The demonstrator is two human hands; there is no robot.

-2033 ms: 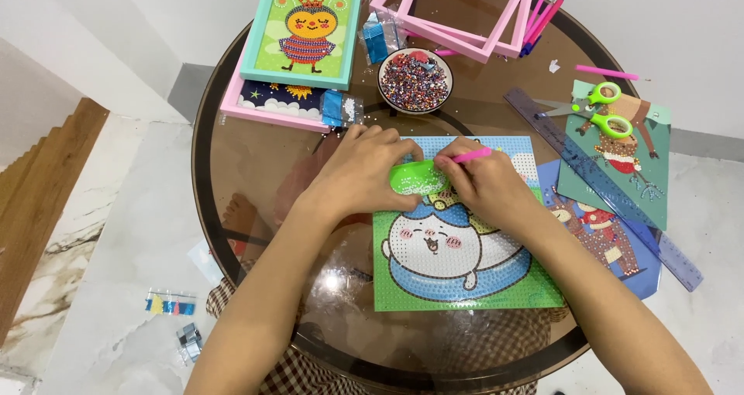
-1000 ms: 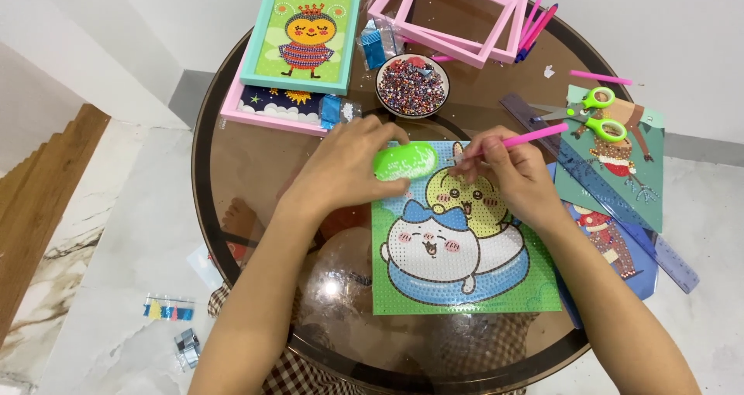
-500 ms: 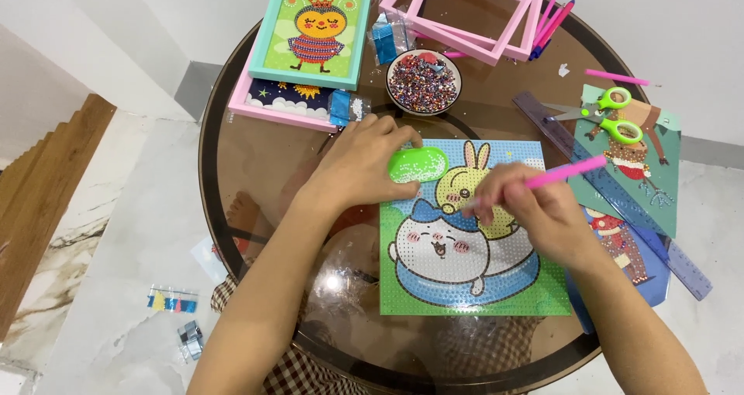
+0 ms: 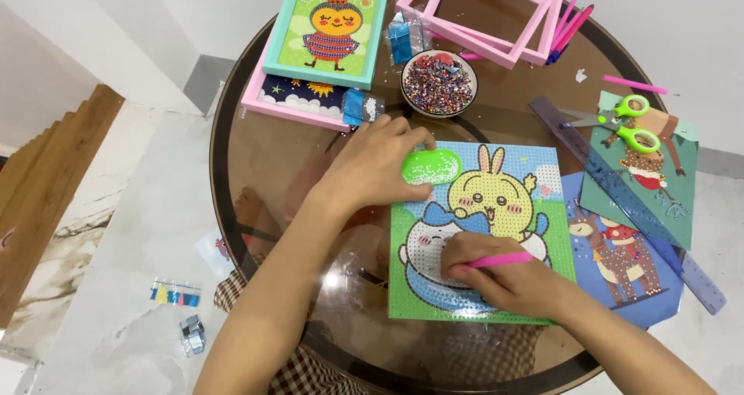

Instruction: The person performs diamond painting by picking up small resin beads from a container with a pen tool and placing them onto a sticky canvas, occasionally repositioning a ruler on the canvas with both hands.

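Two small clear plastic bags with blue contents (image 4: 361, 106) (image 4: 403, 36) lie on the round glass table (image 4: 256, 155), one beside the pink frame, one near the bead bowl
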